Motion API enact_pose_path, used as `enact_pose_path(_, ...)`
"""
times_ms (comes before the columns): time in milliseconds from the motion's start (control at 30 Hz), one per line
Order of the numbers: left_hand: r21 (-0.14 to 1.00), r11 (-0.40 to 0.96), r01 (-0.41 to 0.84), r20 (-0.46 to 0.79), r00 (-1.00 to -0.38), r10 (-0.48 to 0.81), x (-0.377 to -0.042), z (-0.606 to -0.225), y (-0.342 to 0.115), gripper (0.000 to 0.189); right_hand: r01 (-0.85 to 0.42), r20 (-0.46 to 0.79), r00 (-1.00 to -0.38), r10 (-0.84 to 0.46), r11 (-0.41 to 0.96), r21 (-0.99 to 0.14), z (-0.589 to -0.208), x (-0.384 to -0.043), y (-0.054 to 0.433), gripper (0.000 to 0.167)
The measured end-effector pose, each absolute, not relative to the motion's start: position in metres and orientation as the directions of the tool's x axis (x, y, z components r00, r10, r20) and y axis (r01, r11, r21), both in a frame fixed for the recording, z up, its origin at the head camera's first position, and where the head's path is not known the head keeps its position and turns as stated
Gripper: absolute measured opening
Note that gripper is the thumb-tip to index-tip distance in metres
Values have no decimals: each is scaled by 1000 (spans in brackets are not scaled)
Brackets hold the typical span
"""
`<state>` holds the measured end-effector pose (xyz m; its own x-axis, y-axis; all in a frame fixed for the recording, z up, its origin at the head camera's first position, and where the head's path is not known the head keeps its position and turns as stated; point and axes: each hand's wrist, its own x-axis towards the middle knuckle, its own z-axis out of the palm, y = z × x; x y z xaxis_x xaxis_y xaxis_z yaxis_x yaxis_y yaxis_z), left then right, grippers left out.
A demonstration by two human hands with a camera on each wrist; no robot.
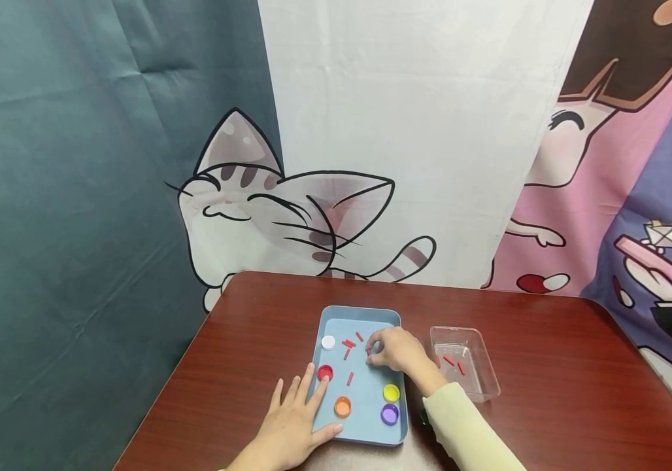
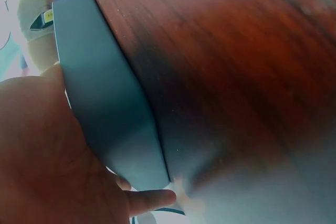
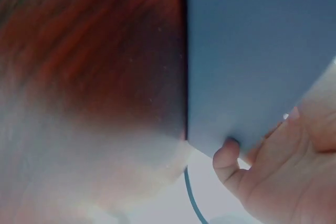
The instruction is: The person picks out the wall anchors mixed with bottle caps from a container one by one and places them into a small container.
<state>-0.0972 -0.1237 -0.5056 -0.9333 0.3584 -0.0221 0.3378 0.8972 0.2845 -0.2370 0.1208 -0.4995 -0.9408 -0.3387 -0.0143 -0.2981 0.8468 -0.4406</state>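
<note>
A light blue tray [image 1: 362,428] lies on the table with several small red sticks [image 1: 350,379] scattered inside. My right hand [image 1: 397,348] reaches over its right wall, and the thumb and fingers pinch a red stick [image 1: 369,352] close over the tray floor. My left hand [image 1: 291,418] rests at the tray's left front edge, fingers spread, with one fingertip by the red cap [image 1: 325,373]. In the left wrist view the palm [image 2: 47,150] lies along the tray's outer wall [image 2: 105,87]. In the right wrist view the tray wall hides the fingertips.
In the tray stand a white cap [image 1: 328,342], an orange cap [image 1: 342,407], a yellow cap [image 1: 391,392] and a purple cap [image 1: 389,414]. A clear plastic box [image 1: 480,387] with several red sticks stands right of the tray, beside my right forearm. Behind the table [image 1: 242,340] hangs a printed curtain.
</note>
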Motion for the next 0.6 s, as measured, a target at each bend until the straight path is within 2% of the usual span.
enact_pose_path(400, 272, 901, 339, -18, -934, 357, -96, -505, -124, 87, -309, 79, -947, -312, 813, -493, -480, -226, 135, 16)
enact_pose_path(600, 262, 902, 344, -7, -934, 358, -96, -505, -124, 87, -313, 88, -945, -315, 792, -525, -471, -220, 146, 15)
